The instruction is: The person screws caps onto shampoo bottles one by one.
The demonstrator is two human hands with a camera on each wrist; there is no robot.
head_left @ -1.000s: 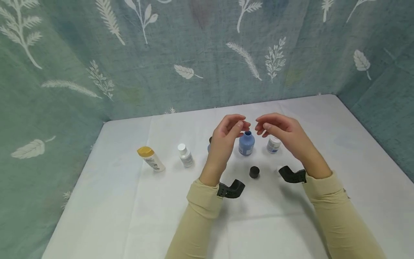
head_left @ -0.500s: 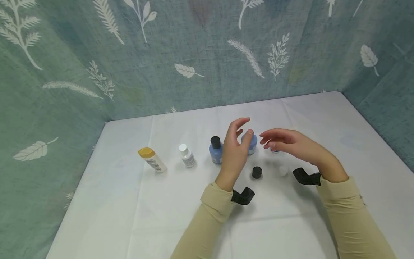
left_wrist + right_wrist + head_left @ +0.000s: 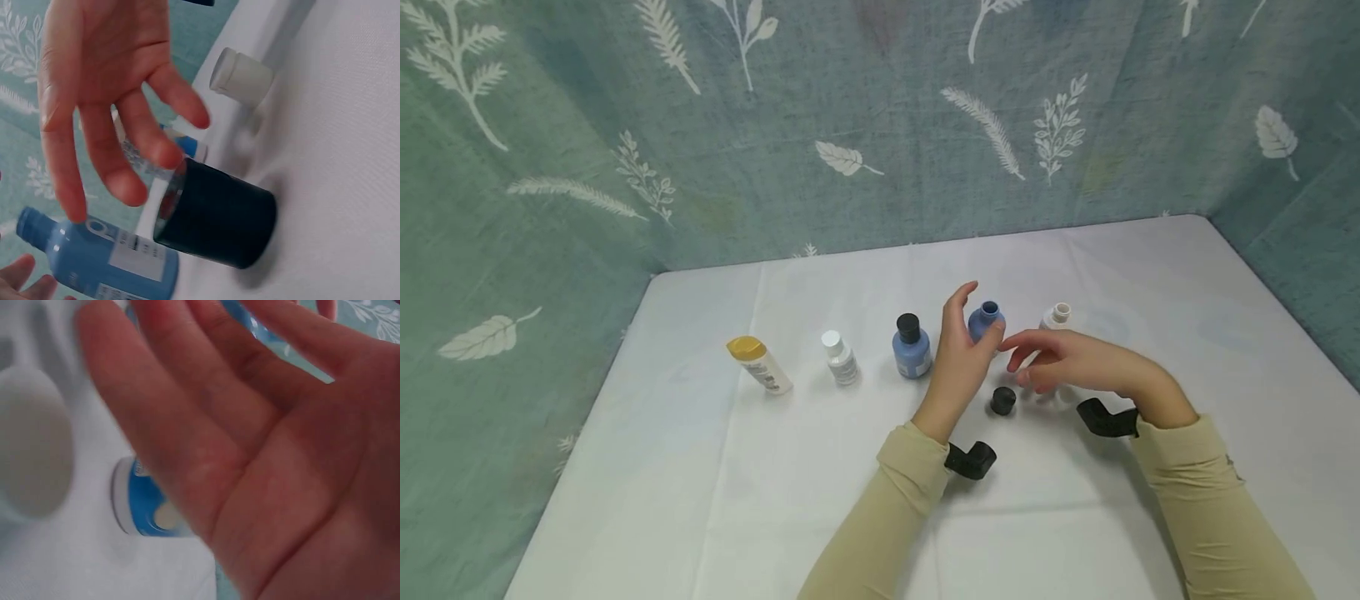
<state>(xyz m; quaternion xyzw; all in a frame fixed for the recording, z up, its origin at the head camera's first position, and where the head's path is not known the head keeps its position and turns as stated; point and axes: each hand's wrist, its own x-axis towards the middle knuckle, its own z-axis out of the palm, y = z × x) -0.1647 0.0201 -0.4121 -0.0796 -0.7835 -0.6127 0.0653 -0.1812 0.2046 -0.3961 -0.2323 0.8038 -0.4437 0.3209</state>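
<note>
My left hand (image 3: pixel 958 371) is beside an uncapped blue bottle (image 3: pixel 985 323), its index finger raised and its thumb in front of the bottle. In the left wrist view its fingertips show at the lower left, near the bottle's neck. My right hand (image 3: pixel 1078 364) reaches leftward with loosely bent fingers over the table, above and beside a loose black screw cap (image 3: pixel 1003 401). No object is seen in its fingers. Partly behind the right hand stands an uncapped white bottle (image 3: pixel 1057 317); a blue label shows in the right wrist view. A loose white cap (image 3: pixel 244 78) lies near the black one.
To the left stand a blue bottle with a black cap (image 3: pixel 912 354), a small white bottle (image 3: pixel 841 358) and a white bottle with a yellow cap (image 3: pixel 760 364). They share a table with a white cloth (image 3: pixel 700 467). A green leaf-patterned curtain (image 3: pixel 760 167) hangs behind.
My hands have come down from above the uncapped blue bottle. The right hand moved lower toward the black cap, uncovering the white bottle's mouth; the left shifted right, exposing the capped blue bottle.
</note>
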